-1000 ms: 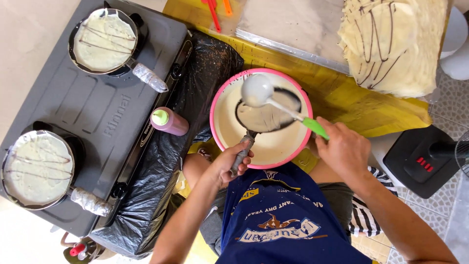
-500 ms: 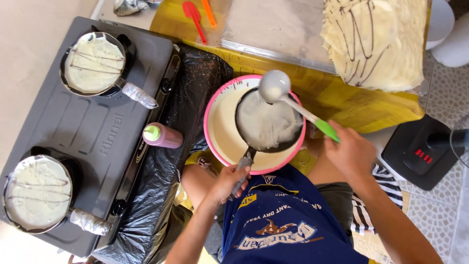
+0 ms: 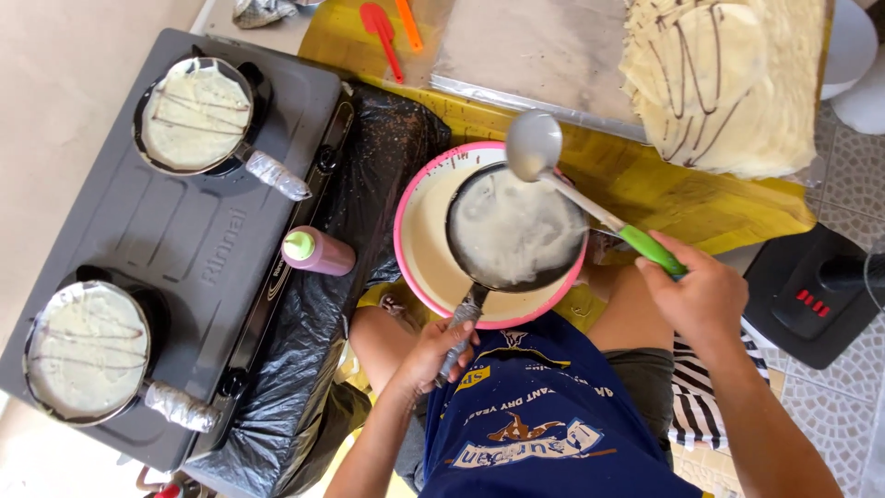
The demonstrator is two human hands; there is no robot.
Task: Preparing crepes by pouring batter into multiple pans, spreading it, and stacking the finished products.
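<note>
Holding a small dark pan [image 3: 516,231] over the pink-rimmed batter bowl [image 3: 419,249], the left hand [image 3: 433,350] was seen with its fingers wrapped tight round the foil-covered handle, just below the bowl's near rim. The right hand [image 3: 705,300] was closed in a fist-like grip on the green handle of a ladle [image 3: 535,146], whose cup hung above the bowl's far rim, looking emptied. A thin pale film of batter was spread across most of the pan base, a little dark metal showing at the edge. For this step to be done well, the pan probably needed to be tilted and swirled at once so the batter was thinned evenly, with any excess let run back into the bowl, not onto the yellow table [image 3: 682,198]. The ladle was best kept over the bowl so drips were caught. Left of the bowl stood a pink squeeze bottle [image 3: 318,251] on black plastic sheeting [image 3: 304,341], and further left a grey two-burner stove [image 3: 138,240] with two pans of chocolate-striped crepes. Beyond the bowl a stack of finished crepes [image 3: 728,78] lay on the table.
</note>
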